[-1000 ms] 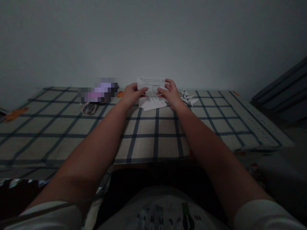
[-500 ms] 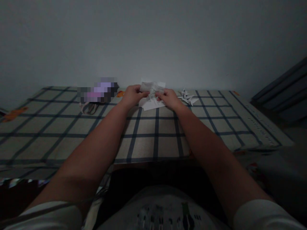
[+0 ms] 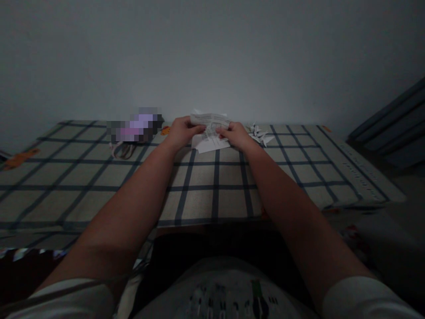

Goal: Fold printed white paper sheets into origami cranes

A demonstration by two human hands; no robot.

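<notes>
Near the back of the table, a sheet of printed paper [image 3: 212, 119] is held between my two hands, with creases across its middle. My left hand [image 3: 186, 131] pinches its left side, thumb on the near face. On the right side my right hand [image 3: 235, 134] grips it in the same way. Under it, more white paper [image 3: 209, 145] lies on the cloth, partly hidden by the held sheet and my fingers. Just right of my right hand sit several small folded paper pieces [image 3: 258, 133] with pointed tips.
A checked tablecloth [image 3: 215, 170] covers the table, which stands against a grey wall [image 3: 212, 57]. To the left lies a blurred-out purple item [image 3: 142, 124] with a strap loop [image 3: 122, 151]. At far right is a dark slatted object [image 3: 392, 128].
The held paper has spread wider and flatter between my hands, and its upper part now reaches further to both sides. My hands have barely moved.
</notes>
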